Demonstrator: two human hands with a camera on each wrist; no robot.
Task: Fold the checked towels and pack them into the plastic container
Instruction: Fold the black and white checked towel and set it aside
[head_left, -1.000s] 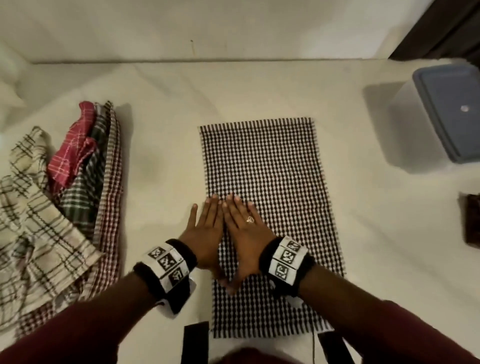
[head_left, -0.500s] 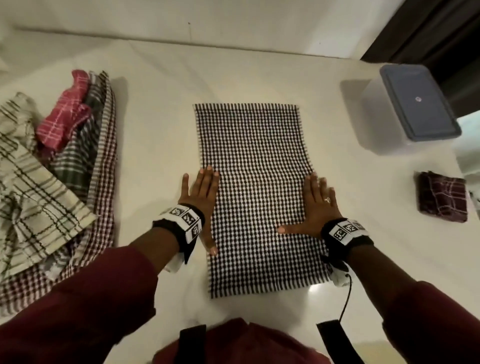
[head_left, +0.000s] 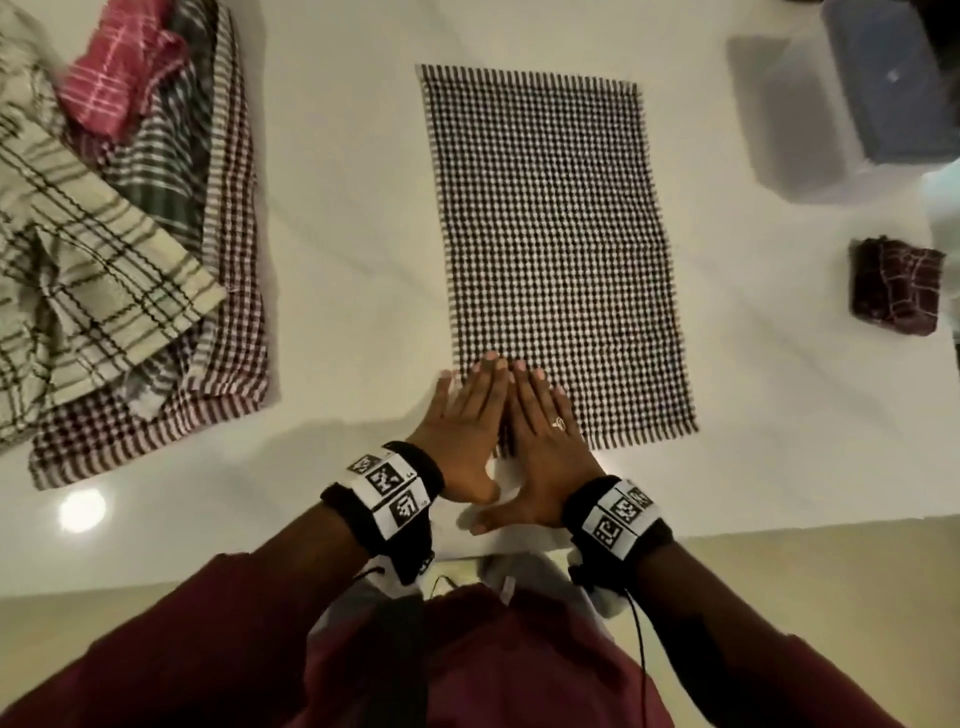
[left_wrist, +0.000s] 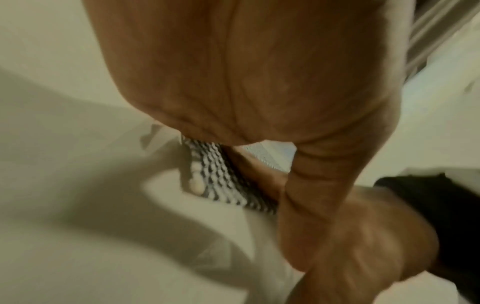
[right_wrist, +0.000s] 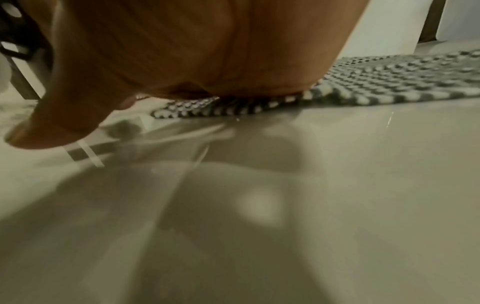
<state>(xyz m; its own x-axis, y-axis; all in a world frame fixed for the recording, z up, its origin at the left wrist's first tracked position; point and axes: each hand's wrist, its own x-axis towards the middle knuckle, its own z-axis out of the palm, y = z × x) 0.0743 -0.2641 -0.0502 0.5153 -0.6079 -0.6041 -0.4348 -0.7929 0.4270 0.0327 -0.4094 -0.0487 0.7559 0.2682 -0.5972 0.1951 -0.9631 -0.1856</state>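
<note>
Both hands are lying flat, side by side, on the near left corner of the black-and-white towel (head_left: 556, 249). The left hand (head_left: 462, 421) is spreading its fingers straight, palm down, with its fingertips (head_left: 488, 364) reaching onto the cloth and its outer edge hanging over the towel's left side onto the table (head_left: 337, 260). The right hand (head_left: 545, 441) is pressing down in the same way, fingers straight and close together, a ring (head_left: 558, 423) showing on one of them, and its thumb pointing toward the person across the bare tabletop. The two hands are touching along their inner edges. Neither is curling around or pinching anything.

The towel is lying spread out flat as a tall rectangle in the middle of the table. In the right wrist view the palm (right_wrist: 207, 51) is bearing on the towel's near edge (right_wrist: 337, 90). The left wrist view is blurred, showing only the palm (left_wrist: 259, 72) above a strip of checked cloth (left_wrist: 223, 181).

The plastic container (head_left: 893, 78), with a grey-blue lid on it, is standing at the far right corner, well apart from the towel. A small folded dark red towel (head_left: 896, 291) is sitting near the right edge. A heap of unfolded checked towels (head_left: 119, 234) is lying on the left side of the table.
</note>
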